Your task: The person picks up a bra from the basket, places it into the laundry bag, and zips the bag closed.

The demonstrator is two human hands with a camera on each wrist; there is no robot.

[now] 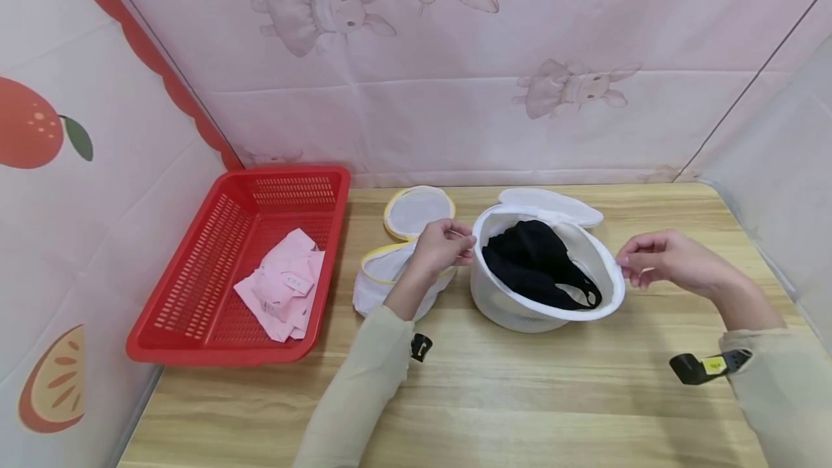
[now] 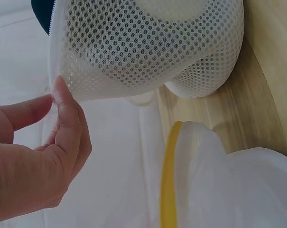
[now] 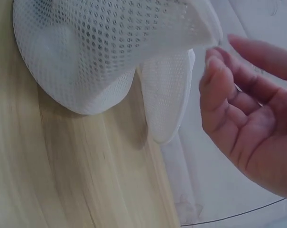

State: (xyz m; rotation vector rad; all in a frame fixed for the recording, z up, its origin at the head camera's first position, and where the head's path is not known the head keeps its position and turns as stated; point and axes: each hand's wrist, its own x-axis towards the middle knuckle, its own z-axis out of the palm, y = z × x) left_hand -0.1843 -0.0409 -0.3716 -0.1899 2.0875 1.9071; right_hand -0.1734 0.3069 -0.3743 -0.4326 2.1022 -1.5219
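Note:
A white mesh laundry bag point(image 1: 513, 313) stands with its top open and its round lid point(image 1: 552, 206) folded back behind it. Inside lies a black garment point(image 1: 529, 258) with a thin strap, apparently a bra. My left hand point(image 1: 442, 248) pinches the bag's rim on the left side; in the left wrist view its thumb and index finger meet at the zippered edge. On the opposite side, my right hand point(image 1: 672, 262) holds the rim with its fingertips. The right wrist view shows the rim drawn to a corner at those fingers point(image 3: 217, 78).
Left of the bag sits a smaller white mesh bag point(image 1: 373, 295) with yellow trim, its lid point(image 1: 419, 211) flipped back. A red plastic basket point(image 1: 175, 356) at the left holds folded pink clothing point(image 1: 282, 284) with a label. Patterned walls border the wooden table point(image 1: 520, 396).

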